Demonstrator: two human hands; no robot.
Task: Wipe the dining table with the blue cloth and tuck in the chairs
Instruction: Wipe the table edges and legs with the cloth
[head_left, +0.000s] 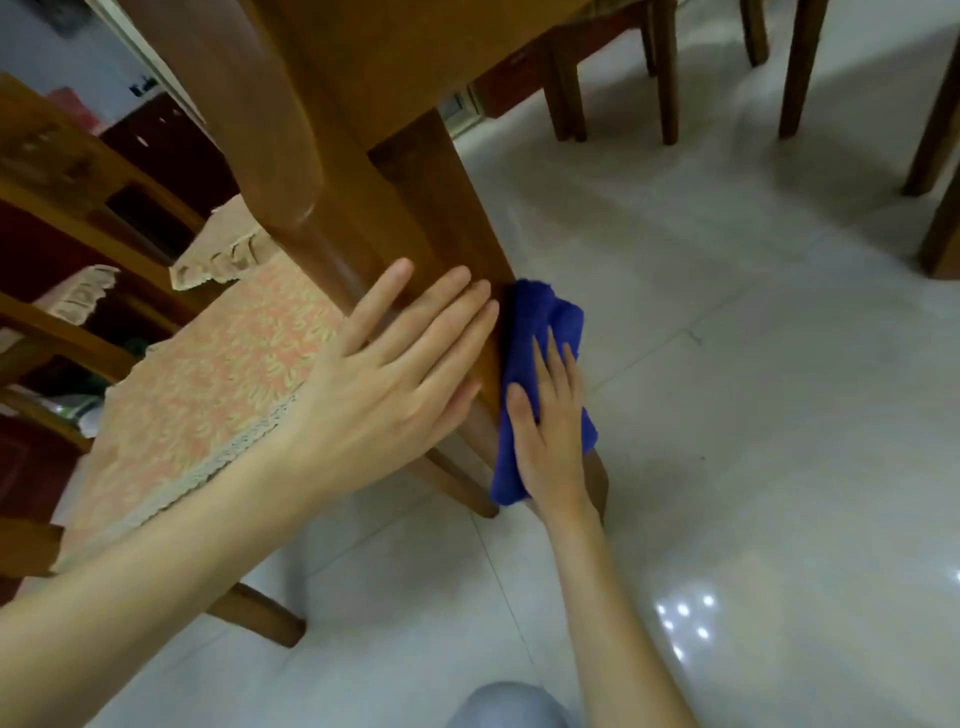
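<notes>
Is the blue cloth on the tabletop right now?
No, the right hand presses the blue cloth against the table leg, well below the top, and the left hand rests flat on that leg.

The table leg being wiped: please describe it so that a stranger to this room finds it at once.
The wooden dining table fills the upper left; its nearest leg comes down to the pale tiled floor at the centre. Unlike the bare legs at the upper right, it has the left hand flat on it and the right hand pressing a blue cloth against it.
</notes>
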